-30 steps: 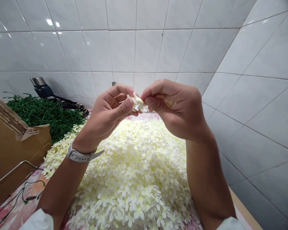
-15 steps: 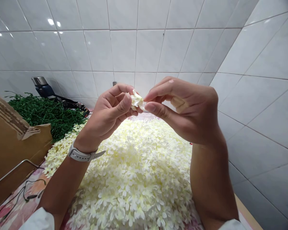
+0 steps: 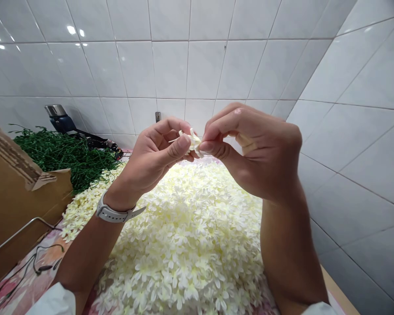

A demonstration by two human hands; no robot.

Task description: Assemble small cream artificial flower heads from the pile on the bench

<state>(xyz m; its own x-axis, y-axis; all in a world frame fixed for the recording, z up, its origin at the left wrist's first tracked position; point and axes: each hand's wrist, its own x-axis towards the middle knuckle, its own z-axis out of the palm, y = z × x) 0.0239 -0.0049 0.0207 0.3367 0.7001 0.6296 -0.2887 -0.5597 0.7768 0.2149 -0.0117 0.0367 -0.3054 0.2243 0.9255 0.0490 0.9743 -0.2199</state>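
Between my two hands is a small creamy-white artificial flower (image 3: pixel 195 142), held up above a broad heap of similar white flowers (image 3: pixel 184 236). My left hand (image 3: pixel 160 148) grips it between thumb and fingers; a pale band is round that wrist. From the other side, my right hand (image 3: pixel 252 144) pinches a petal edge with thumb and forefinger. The fingers hide part of the flower, so I cannot tell whether it is one blossom or several together.
Green plastic stems (image 3: pixel 65 153) lie piled at the left, behind a cardboard box (image 3: pixel 26 210). A dark blue bottle (image 3: pixel 59 119) leans by the tiled wall (image 3: pixel 170 65). A black cable (image 3: pixel 33 262) rests on the flowered cloth (image 3: pixel 16 288) at the lower left.
My left hand has shifted slightly right with the flower, closer to my right hand. The flower has turned, and its petals now point more upward and outward.
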